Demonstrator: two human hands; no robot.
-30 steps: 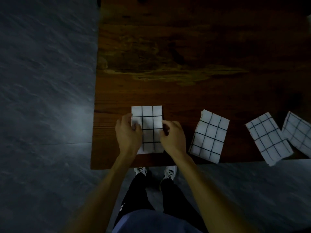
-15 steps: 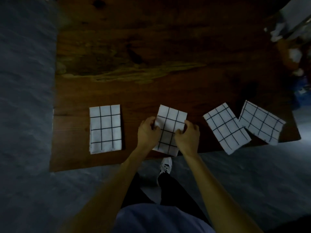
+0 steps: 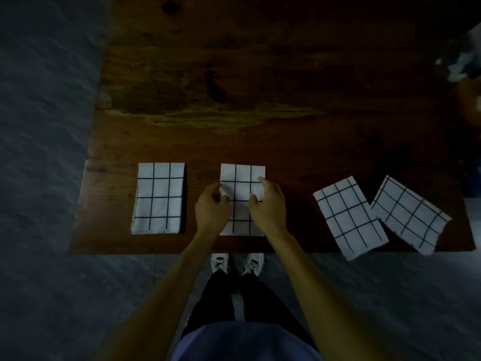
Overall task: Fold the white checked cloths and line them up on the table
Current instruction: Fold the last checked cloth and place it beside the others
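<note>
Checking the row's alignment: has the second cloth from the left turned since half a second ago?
Yes. The second cloth, held by the left hand and right hand, was tilted; now its edges run parallel to the leftmost cloth and square to the table edge.

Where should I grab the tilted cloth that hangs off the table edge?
Pinch the third cloth at its two long side edges, coming from the near edge of the table. It lies flat and tilted, and its near corner overhangs, so fingers can slip under there.
</note>
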